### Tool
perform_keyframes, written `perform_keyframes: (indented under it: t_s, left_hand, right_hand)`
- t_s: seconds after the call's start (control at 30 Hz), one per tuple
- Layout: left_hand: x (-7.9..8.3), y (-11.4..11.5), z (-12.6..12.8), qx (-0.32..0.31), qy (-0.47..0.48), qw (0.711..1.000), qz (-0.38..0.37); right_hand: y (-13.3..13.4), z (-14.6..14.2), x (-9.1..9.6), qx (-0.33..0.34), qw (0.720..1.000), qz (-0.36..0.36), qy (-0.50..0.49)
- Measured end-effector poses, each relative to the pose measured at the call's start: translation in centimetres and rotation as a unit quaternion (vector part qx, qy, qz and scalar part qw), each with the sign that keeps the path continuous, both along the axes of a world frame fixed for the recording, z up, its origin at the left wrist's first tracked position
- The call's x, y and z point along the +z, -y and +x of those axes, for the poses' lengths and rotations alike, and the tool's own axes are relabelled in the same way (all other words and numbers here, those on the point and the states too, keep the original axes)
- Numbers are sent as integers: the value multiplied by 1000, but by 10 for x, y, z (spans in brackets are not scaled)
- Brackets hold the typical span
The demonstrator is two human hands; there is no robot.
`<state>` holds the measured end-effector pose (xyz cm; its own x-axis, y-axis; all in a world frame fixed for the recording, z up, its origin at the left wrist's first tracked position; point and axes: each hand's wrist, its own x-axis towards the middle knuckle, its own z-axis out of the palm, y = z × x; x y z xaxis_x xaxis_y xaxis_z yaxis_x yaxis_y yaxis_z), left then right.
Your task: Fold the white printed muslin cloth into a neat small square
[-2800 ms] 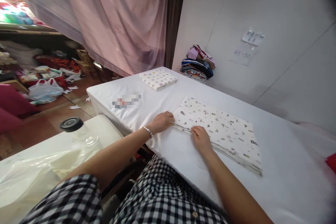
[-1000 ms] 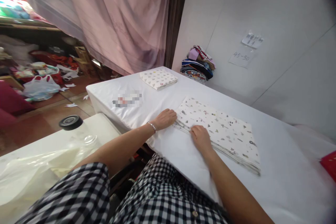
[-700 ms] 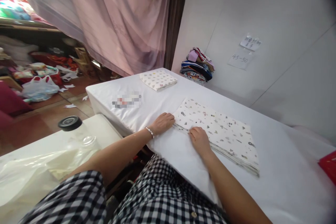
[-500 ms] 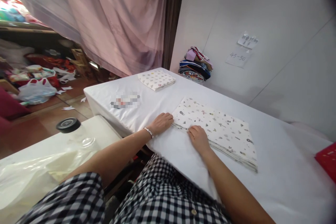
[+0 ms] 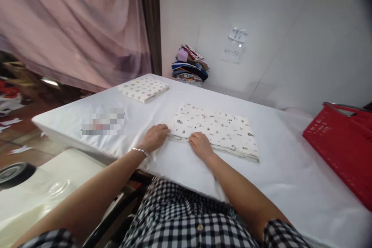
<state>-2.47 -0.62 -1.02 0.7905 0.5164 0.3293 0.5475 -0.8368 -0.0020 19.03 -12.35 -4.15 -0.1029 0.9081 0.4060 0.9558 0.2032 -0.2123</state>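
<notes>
A folded white cloth printed with small dark and coloured motifs lies on the white-covered table in front of me. Its layers show along the near edge. My left hand, with a bracelet at the wrist, holds the cloth's near left corner, fingers bent and pressed together. A short way to the right, my right hand grips the near edge with its fingers curled over it. The undersides of both hands are hidden.
Another folded printed cloth lies at the far left of the table, with a pixelated object nearer me. A stack of folded fabrics stands by the wall. A red bag is at right; a lower surface adjoins at left.
My view has swung to the right, bringing more of the red bag into sight. Both hands stay at the near edge of the cloth, which looks unchanged.
</notes>
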Motion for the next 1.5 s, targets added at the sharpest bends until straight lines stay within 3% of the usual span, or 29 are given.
perform_keyframes:
  t_s: [0.17,0.27,0.4,0.5,0.6,0.77,0.87,1.0,1.1,1.33,1.5]
  left_hand:
    - [5,20,22,-42,49,998,30]
    - [-8,28,39,-83,45,995,15]
    - [-30,23,46,-70,13,997,-20]
    - [-36,17,44,-68,11,997,-29]
    - [-36,15,42,-68,15,997,-27]
    - [-38,14,44,-69,12,997,-16]
    - [-40,13,45,-69,9,998,-6]
    - [-42,11,45,-70,14,997,-1]
    - [-43,10,44,-75,21,997,-1]
    - [-42,10,43,-79,35,996,-12]
    - [-42,10,44,-80,38,996,-17]
  right_hand:
    - [-2,-1,1,-5,1000,-8,6]
    - [-1,-1,5,1,1000,-11,14]
    - [17,14,14,24,999,-29,7]
    - [51,46,17,7,999,-37,-6]
    - [101,92,16,-55,998,-26,-19]
    - [190,165,10,-258,965,-9,-52]
    - [220,187,5,-341,936,10,-87]
    - [221,188,2,-346,930,36,-123]
    - [208,181,6,-322,940,9,-107]
    - [192,178,27,-292,947,-126,36]
    - [185,177,40,-224,950,-164,142]
